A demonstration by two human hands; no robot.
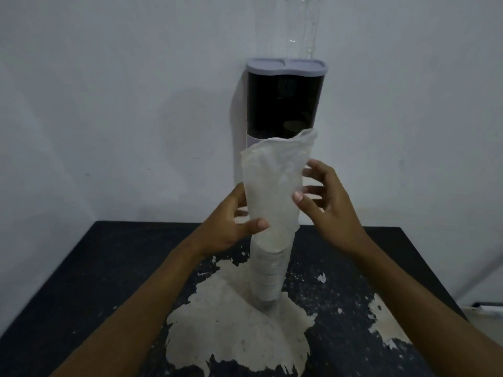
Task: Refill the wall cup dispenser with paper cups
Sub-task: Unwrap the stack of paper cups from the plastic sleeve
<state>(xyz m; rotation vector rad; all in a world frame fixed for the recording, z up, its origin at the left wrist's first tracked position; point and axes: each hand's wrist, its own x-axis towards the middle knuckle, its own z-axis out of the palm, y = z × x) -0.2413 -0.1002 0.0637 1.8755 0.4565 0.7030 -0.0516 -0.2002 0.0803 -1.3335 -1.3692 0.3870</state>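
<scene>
A wall cup dispenser (284, 104) with a dark body and a shut grey lid (287, 67) hangs on the white wall. In front of it a stack of white paper cups (269, 278) stands upright on the black table (81, 281), inside a thin plastic sleeve (272, 180). The sleeve's loose, empty top rises in front of the dispenser's lower end. My left hand (228, 227) wraps the sleeve at mid height, thumb in front and fingers behind. My right hand (332, 205) is at the sleeve's right edge with fingers spread and the thumb tip touching the plastic.
The table top has a large pale patch (231, 322) of peeled surface around the stack's base and another at the right edge (386, 319). The wall stands directly behind the table. A clear tube-like object (310, 25) runs up the wall above the dispenser.
</scene>
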